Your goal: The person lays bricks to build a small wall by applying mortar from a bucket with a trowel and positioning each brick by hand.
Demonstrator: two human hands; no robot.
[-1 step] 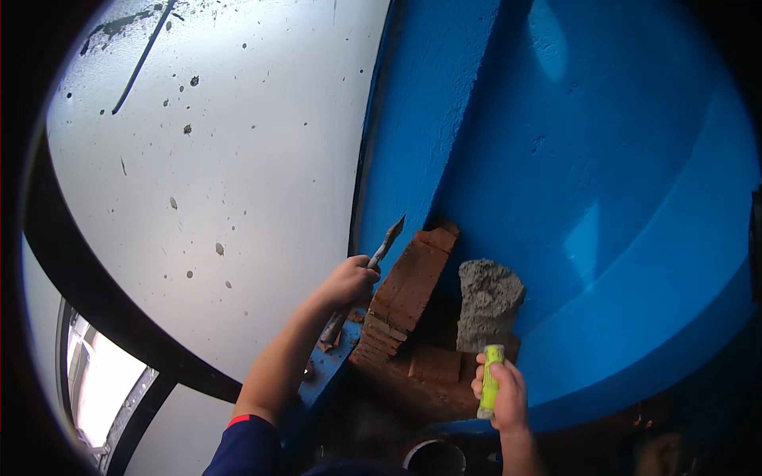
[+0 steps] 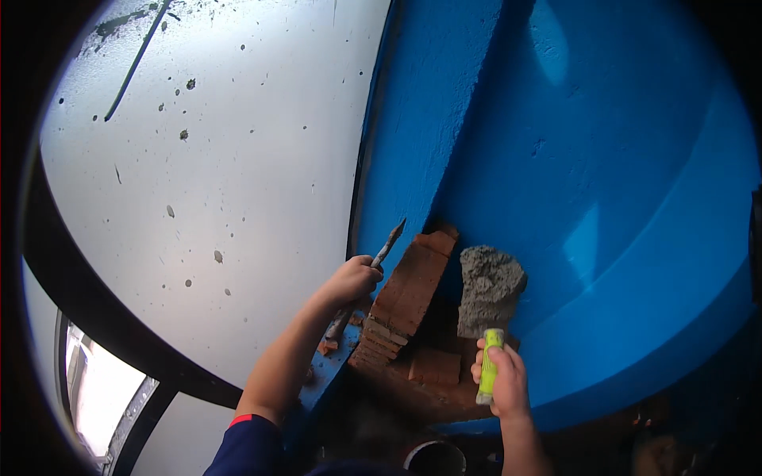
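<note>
My right hand [image 2: 506, 379] is wrapped round the yellow-green handle of a trowel [image 2: 490, 361]. A thick heap of wet grey mortar [image 2: 490, 285] covers its blade. My left hand [image 2: 355, 282] is closed on a long, grey, mortar-smeared tool [image 2: 387, 243]. That tool's pointed tip sticks up toward the blue wall; its exact kind is unclear. Just right of my left hand, a stack of red bricks [image 2: 411, 285] stands against the blue pillar, with thin pieces at its near end. The mortar is apart from the bricks, to their right.
A blue wall [image 2: 619, 198] curves round on the right, and a blue pillar [image 2: 417, 119] rises behind the bricks. To the left is a white panel [image 2: 222, 159] spotted with mortar. Another brick [image 2: 435, 366] lies lower down. A round bucket [image 2: 435, 456] shows at the bottom edge.
My right hand has lifted the mortar-loaded trowel slightly up the picture. My left hand and its tool have barely moved.
</note>
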